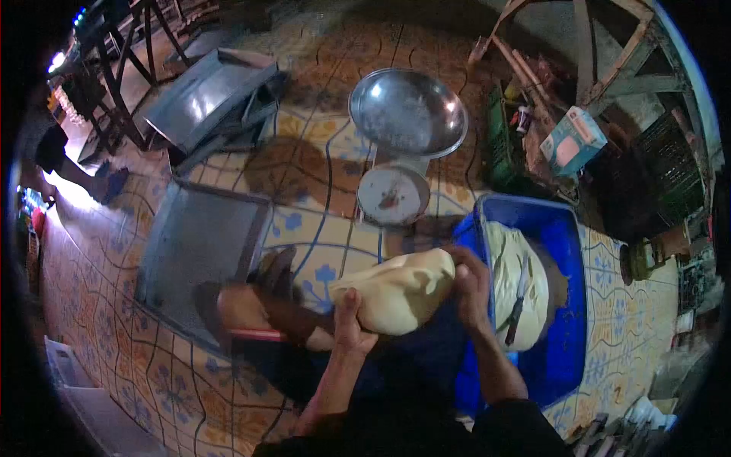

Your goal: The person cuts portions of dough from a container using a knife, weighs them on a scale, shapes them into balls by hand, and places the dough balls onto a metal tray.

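Observation:
A large pale lump of dough (403,293) is held up in front of me between both hands. My left hand (352,329) grips its lower left end, thumb on top. My right hand (472,283) wraps the right end, some fingers hidden behind the dough. Just right of that hand stands a blue plastic crate (533,204) holding a bigger mass of dough (506,259). A knife with a dark handle (515,320) lies on this mass.
Ahead sits a wide metal bowl (411,114) above a round pale disc (392,196), like a scale dial. Left are a flat metal tray (202,255) and stacked trays (213,95). A small box (575,143) and green crate (502,141) stand right. Another person's foot (110,184) shows far left.

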The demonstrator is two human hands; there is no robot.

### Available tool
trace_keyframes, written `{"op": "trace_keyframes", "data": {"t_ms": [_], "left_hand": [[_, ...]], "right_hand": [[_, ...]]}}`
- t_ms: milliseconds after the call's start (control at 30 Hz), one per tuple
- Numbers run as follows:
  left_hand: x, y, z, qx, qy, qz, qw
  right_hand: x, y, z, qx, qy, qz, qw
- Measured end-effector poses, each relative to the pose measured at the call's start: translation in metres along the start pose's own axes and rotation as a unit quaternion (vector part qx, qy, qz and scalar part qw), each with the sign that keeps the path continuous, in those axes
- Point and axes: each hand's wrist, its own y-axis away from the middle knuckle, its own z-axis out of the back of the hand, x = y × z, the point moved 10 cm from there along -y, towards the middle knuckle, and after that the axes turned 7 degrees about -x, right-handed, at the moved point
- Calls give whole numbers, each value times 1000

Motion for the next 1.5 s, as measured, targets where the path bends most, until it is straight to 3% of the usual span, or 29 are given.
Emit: {"op": "trace_keyframes", "data": {"t_ms": [33, 100, 133, 233, 300, 333, 433, 467, 500, 567, 633, 700, 733, 767, 800, 833, 867, 900, 967, 1000, 1033, 1100, 1133, 1167, 1233, 1267, 1367, 1400, 1500], "left_hand": [[-2, 4, 7, -9, 4, 6, 1000], [1, 13, -2, 90, -292, -5, 952], [-9, 18, 33, -69, -377, -104, 918], [-46, -1, 36, 59, -150, -133, 978], [-48, -9, 34, 45, -115, -115, 986], [-47, -6, 42, 23, -67, -105, 992], [-37, -1, 80, 23, 82, -51, 995], [-52, 13, 58, 22, -32, -119, 992], [-54, 17, 50, 19, -22, -129, 991], [-42, 21, 37, 10, -270, -141, 952], [-24, -4, 50, 89, -299, -61, 948], [-72, -4, 39, 46, -166, -199, 965], [-98, -5, 32, 1, -290, -332, 897], [-92, -9, 52, 6, -296, -331, 896], [-57, -19, 74, 142, -99, -172, 970], [-41, -2, 51, 263, 107, -1, 959], [-29, 10, 73, 114, 162, 19, 980], [-26, 10, 79, 110, 163, 17, 980], [-34, 3, 104, 15, -123, -134, 983], [-36, 11, 72, -2, -282, -130, 951], [-39, 6, 64, 4, -282, -130, 951], [-29, 0, 59, 8, -342, -63, 938], [-48, 11, 17, 135, -186, -114, 967], [-49, 11, 19, 137, -189, -120, 965], [-27, 10, 54, 80, -123, -16, 989], [-23, 16, 48, 168, -82, -31, 982], [-11, 15, 79, 27, -147, 0, 989], [-15, 11, 77, 56, -248, -42, 966], [-29, 15, 27, 69, -421, -93, 900]], "right_hand": [[-9, 5, 8, -11, 168, 65, 984], [-50, 34, -7, -90, 168, 75, 979], [-56, 33, -3, -148, 134, 25, 979], [-26, 33, -19, -259, 90, 20, 961], [-7, 38, -53, -207, 168, 92, 959], [-30, 35, -77, -72, 128, -3, 989], [-90, 17, -4, -153, 101, -14, 983], [-28, 21, -44, 0, -80, 5, 997], [-37, 22, -53, 12, -73, 3, 997], [-31, 43, -62, -25, 174, 233, 957], [-23, 38, -69, -32, 270, 262, 926], [-43, 34, -36, -204, 119, -14, 972], [-36, 35, -46, -190, 166, -24, 967], [-38, 36, -43, -194, 160, -23, 968], [-46, 32, -50, -131, 150, -37, 979], [-55, 29, -59, -65, 140, -51, 987], [-63, 32, -56, -65, 136, -56, 987], [-50, 33, -57, -50, 228, 46, 971], [-23, 44, -71, -9, 399, 258, 880], [-16, 52, -86, 19, 454, 321, 831], [-9, 55, -86, 15, 455, 325, 829], [-41, 44, -43, -97, 180, 11, 979], [-35, 46, -35, -168, 123, 68, 976], [-37, 45, -34, -165, 118, 73, 976], [-64, 47, -34, -126, 82, -40, 988], [-80, 48, -29, -120, 118, -133, 977], [-46, 43, -53, -6, -48, 8, 999], [-35, 52, -66, 12, 110, 49, 993], [-45, 56, -71, 21, 257, 84, 962]]}}
